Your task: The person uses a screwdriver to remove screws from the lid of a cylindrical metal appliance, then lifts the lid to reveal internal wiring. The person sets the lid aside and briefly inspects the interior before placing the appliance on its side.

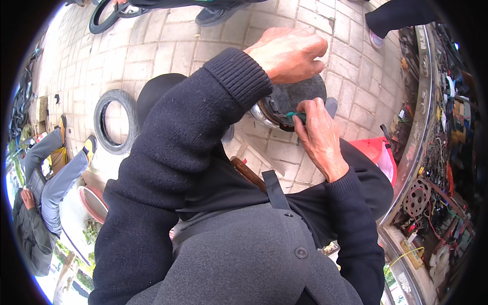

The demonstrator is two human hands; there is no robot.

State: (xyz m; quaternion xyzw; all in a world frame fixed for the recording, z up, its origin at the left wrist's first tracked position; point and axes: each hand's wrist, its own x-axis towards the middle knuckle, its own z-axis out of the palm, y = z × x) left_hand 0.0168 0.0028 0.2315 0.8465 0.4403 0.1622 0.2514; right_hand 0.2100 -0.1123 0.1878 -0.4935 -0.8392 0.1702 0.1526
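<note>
My right hand (321,134) grips a small screwdriver-like tool with a green handle (300,116). Its thin shaft points left, to the near edge of a round black object (305,93) with a shiny silver rim (264,118). That object sits between my knees, its kind unclear. My left hand (290,55) is closed in a loose fist over the far left side of the same object, and its forearm crosses in front of me. Whatever lies inside those curled fingers is hidden.
A black tyre (116,122) lies on the paving at left. By the right knee is a red bag (373,152); beyond it, a metal-edged bench (427,101) carries wires and parts. A brown wooden handle (248,174) lies near my lap. Other people's legs (71,162) and a shoe (216,15) are nearby.
</note>
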